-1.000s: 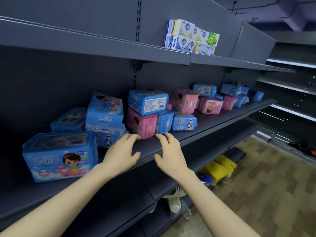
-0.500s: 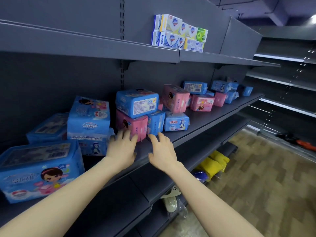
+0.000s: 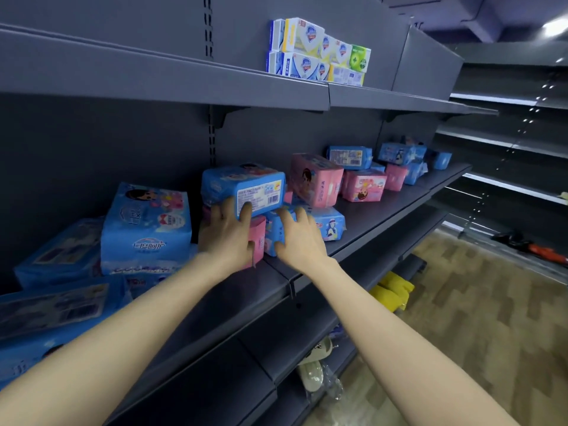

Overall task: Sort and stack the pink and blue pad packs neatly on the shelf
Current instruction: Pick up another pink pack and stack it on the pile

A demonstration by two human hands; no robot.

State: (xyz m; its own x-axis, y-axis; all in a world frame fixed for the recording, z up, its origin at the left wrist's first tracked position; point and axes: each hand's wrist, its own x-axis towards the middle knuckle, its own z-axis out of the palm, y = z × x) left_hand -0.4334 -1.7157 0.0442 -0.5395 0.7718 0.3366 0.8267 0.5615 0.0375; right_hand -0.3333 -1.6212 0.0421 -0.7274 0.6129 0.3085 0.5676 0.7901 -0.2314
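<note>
Near the shelf (image 3: 353,238) front edge, her left hand (image 3: 227,238) grips the pink pack (image 3: 257,238), right hand (image 3: 299,238) lies open on a blue pack (image 3: 273,232); steady the top pack (image 3: 242,189) first.

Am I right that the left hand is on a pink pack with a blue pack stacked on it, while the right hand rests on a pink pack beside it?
Not quite: in the head view the right hand rests on a blue pack, not pink. The left hand is indeed on the pink pack under the barcode-labelled blue pack.

Dim bluish light, wide-angle edge distortion
</note>
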